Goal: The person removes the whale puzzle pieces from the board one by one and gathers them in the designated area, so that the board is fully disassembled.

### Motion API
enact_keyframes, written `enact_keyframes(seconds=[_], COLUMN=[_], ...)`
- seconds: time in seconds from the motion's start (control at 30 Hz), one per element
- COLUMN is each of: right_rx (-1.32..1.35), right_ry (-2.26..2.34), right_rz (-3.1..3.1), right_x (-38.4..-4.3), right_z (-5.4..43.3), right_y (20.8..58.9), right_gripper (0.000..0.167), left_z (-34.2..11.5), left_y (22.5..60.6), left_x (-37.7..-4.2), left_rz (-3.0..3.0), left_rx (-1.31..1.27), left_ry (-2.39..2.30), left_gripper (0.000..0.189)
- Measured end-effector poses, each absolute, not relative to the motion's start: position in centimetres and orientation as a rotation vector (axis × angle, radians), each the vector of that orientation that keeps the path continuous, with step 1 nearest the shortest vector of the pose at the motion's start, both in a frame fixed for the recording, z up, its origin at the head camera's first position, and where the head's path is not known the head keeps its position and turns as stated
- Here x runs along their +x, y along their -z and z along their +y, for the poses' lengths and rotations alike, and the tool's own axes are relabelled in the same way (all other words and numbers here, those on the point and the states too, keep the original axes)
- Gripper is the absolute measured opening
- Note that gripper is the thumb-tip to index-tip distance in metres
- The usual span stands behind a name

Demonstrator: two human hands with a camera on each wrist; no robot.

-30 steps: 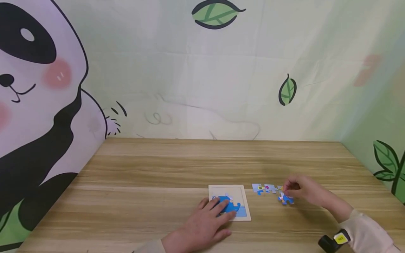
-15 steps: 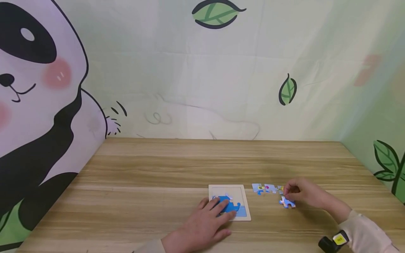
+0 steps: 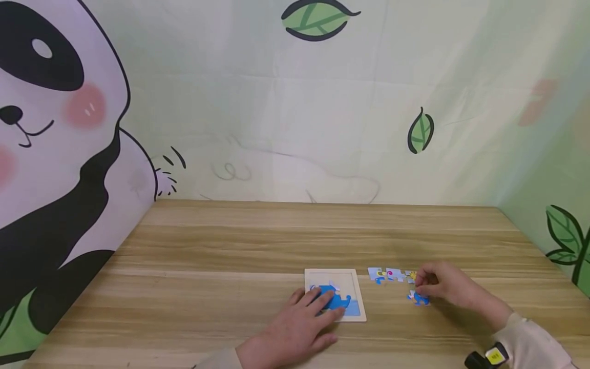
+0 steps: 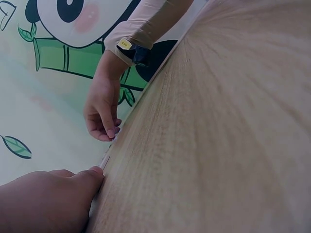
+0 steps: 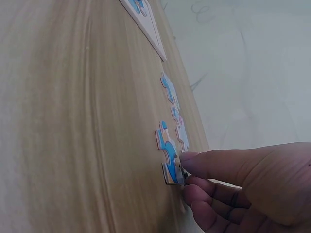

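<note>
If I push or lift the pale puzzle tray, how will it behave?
The puzzle tray should stay stiff: its edges look straight and unbent. Pushed, it would likely slide rather than tip, being low and flat. If tilted, the blue pieces inside may spill, since it looks shallow.

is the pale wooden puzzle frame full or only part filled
Part filled. Inside the pale wooden puzzle frame, blue printed jigsaw pieces lie in the lower area, but its bare base shows above; the left hand hides some.
</note>
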State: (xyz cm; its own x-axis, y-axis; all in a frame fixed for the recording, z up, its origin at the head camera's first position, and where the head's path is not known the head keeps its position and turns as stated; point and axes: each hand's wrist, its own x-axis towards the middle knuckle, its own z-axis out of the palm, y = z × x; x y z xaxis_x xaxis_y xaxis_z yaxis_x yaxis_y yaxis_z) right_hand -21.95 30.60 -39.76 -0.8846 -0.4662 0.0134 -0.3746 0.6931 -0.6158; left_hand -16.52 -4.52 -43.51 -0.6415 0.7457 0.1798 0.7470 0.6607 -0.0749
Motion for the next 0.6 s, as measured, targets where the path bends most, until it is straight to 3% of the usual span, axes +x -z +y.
enact_keyframes(seconds=[0.6], right_rx=[-0.628], right_ry=[0.979], right_rz=[2.847], right_x=[-21.4], right_z=[30.2], right_y=[38.6], right_gripper=[0.009], left_z=[-4.6], left_y=[43.0], left_x=[-16.4], left_rz=[-2.714], left_rx=[-1.227], left_ry=[-0.023], left_gripper=[0.050])
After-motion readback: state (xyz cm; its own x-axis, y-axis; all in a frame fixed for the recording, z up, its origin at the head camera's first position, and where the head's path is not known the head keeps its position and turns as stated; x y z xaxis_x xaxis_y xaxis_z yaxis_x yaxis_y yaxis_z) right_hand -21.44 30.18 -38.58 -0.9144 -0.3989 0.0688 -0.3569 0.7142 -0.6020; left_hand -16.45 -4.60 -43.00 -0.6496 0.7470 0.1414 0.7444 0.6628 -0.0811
